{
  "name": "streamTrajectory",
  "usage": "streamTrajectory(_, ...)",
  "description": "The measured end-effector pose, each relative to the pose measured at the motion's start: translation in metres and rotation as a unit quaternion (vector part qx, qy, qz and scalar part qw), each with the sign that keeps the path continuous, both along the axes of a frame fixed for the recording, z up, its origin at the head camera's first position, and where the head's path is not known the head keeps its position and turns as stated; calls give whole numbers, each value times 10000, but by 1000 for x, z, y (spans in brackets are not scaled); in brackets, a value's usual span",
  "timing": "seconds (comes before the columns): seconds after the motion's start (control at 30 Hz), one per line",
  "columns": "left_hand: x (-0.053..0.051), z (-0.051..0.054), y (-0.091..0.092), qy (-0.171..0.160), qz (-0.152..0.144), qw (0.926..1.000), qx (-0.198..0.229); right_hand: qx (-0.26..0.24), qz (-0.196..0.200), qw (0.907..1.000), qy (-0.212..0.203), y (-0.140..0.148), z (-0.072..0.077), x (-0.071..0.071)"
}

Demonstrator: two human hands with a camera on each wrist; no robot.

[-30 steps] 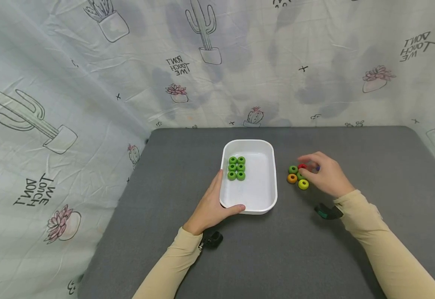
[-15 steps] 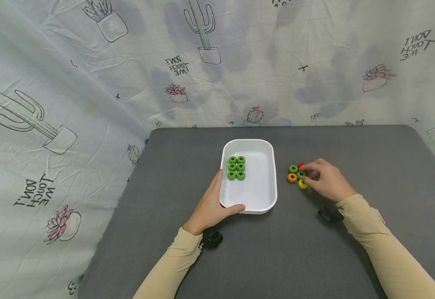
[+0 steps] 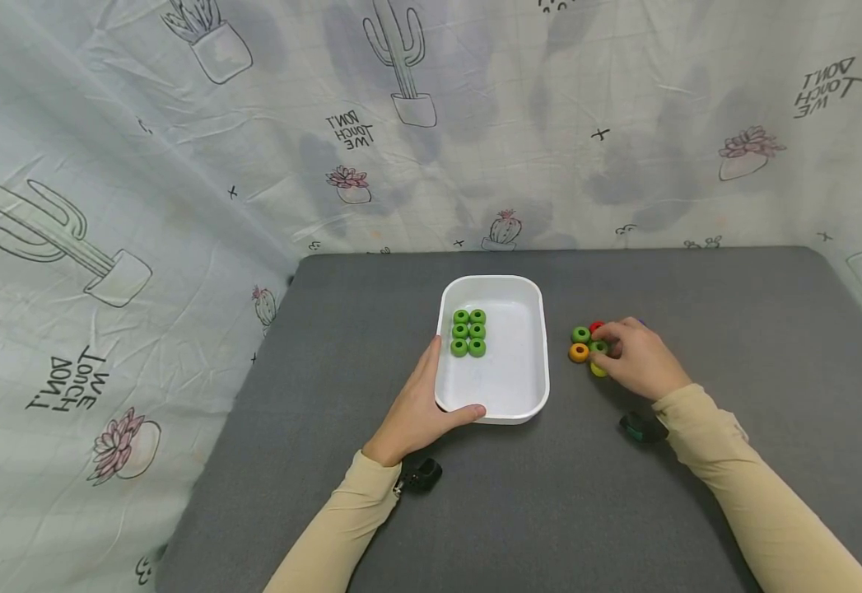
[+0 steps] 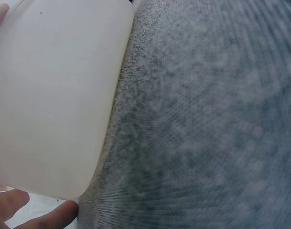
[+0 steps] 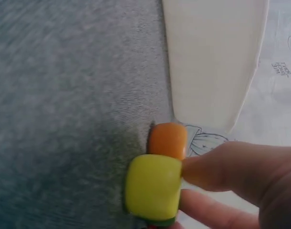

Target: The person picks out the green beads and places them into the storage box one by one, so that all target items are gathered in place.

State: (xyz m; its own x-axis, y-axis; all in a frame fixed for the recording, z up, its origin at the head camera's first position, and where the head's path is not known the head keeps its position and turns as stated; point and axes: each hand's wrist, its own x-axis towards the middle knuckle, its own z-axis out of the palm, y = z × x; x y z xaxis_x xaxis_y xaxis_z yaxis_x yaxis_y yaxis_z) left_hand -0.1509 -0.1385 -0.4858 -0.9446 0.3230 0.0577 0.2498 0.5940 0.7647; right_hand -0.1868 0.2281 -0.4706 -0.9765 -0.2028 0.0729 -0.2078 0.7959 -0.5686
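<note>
My left hand [image 3: 417, 416] holds the white tray [image 3: 508, 399] by its near left corner. Its thumb lies over the near rim and its fingers run along the left side. In the tray, several green beads [image 3: 477, 331] stand in two columns at the left. My right hand [image 3: 641, 358] is over a small bead cluster, with thumb and index finger pinching a green bead [image 3: 599, 347]. Around it lie an orange bead [image 3: 579, 353], another green bead [image 3: 581, 335], a red bead [image 3: 597, 327] and a yellow bead [image 5: 154, 187]. The hand partly hides the yellow one.
A grey table [image 3: 549, 511] lies under everything. A patterned white cloth [image 3: 475, 165] hangs behind and at the left. A bit of blue [image 3: 641, 323] shows just behind the right hand. Wrist cameras [image 3: 421, 476] are strapped to both arms.
My right hand first drew back and lowered over the cluster, then shifted slightly left, its thumb and index finger closing about the green bead. The left hand and tray stay put.
</note>
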Motion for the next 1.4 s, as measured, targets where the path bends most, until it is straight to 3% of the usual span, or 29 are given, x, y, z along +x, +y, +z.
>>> streamTrajectory(0.17, 0, 0, 0, -8, 0, 10000, 39, 51, 28, 9999, -160, -2, 4, 0)
streamTrajectory(0.57, -1, -1, -1, 10, -47, 10000, 14, 162, 85, 9998, -16, -3, 0, -3)
streamTrajectory(1.07, -1, -2, -1, -31, -22, 10000, 39, -264, -112, 9992, 279, 1, 5, 1)
streamTrajectory(1.4, 0, -1, -1, -55, 5, 10000, 15, -636, 28, 9970, 432, -2, 14, 7)
